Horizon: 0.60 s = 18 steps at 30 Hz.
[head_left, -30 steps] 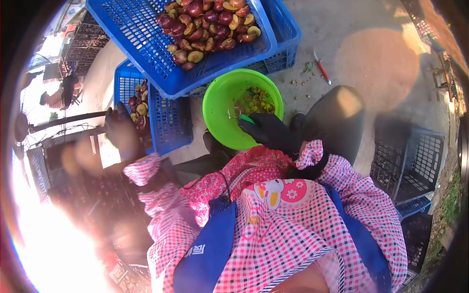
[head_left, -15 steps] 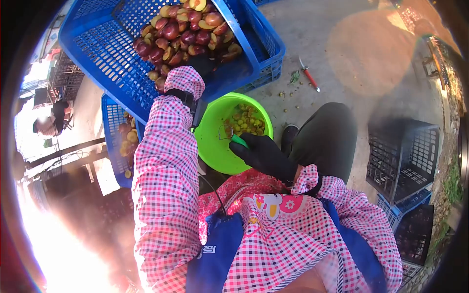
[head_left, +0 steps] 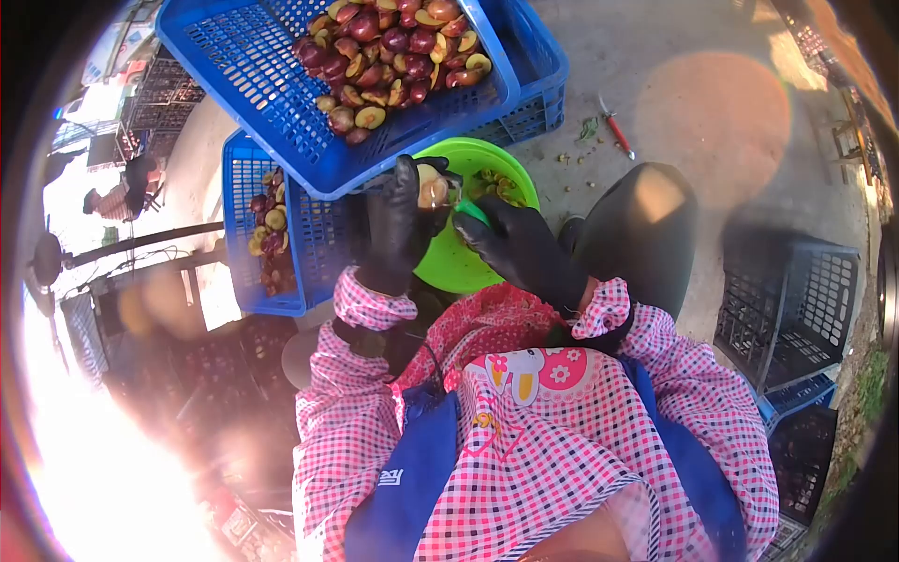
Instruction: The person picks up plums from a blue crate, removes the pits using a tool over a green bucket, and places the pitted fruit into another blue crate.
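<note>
In the head view, my left hand (head_left: pixel 401 220), in a black glove, grips a plum half (head_left: pixel 433 187) with its pale cut face showing. My right hand (head_left: pixel 529 248), also in black, is closed round the green handle (head_left: pixel 471 212) of a small pitting tool. Its metal tip meets the cut face of the fruit. Both hands are above a lime-green basin (head_left: pixel 454 267), which holds yellow-green plum scraps (head_left: pixel 501 185). Just beyond them, a tilted blue crate (head_left: pixel 239 94) carries a heap of red and yellow halved plums (head_left: pixel 389 56).
Another blue crate (head_left: pixel 248 281) with plum halves stands at the left. A red-handled knife (head_left: pixel 618 136) lies on the concrete floor beside scattered bits. Black crates (head_left: pixel 791 314) are stacked at the right. A person (head_left: pixel 126 197) sits at the far left.
My left hand has come back from the heap in the crate to the basin with a plum half. The tool in my right hand now meets that fruit.
</note>
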Each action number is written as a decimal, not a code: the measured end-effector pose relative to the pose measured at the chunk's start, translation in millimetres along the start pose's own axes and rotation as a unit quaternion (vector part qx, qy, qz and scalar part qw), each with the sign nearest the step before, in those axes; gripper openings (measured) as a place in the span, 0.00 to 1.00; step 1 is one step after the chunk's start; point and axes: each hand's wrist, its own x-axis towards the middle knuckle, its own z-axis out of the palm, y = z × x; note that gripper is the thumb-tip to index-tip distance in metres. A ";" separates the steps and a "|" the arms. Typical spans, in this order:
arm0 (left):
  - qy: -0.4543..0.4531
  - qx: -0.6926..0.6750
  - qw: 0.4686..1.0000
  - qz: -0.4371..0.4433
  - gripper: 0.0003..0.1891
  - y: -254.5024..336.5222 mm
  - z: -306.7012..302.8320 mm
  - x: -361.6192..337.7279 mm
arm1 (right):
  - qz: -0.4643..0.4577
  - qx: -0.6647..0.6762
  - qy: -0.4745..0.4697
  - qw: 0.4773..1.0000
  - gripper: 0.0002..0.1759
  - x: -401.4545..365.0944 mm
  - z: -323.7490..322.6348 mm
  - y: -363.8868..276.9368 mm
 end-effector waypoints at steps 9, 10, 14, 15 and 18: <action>0.005 -0.028 1.000 0.012 0.37 -6.0 18.6 -27.3 | -0.026 -0.015 -0.023 0.999 0.23 -5.9 10.4 7.6; 0.006 -0.029 0.999 0.011 0.37 -7.8 17.2 -27.1 | -0.034 -0.022 -0.021 0.999 0.23 -5.3 11.5 8.9; 0.015 0.011 1.000 0.008 0.34 -4.1 17.3 -28.3 | -0.144 -0.029 -0.059 0.987 0.27 -0.8 6.1 5.2; -0.001 0.007 1.000 -0.009 0.31 -1.0 17.6 -28.5 | -0.142 -0.029 -0.059 0.988 0.27 0.3 2.0 1.4; -0.071 0.041 0.996 -0.022 0.32 0.0 4.3 -22.0 | 0.182 0.078 -0.222 0.955 0.29 3.9 -14.2 -22.9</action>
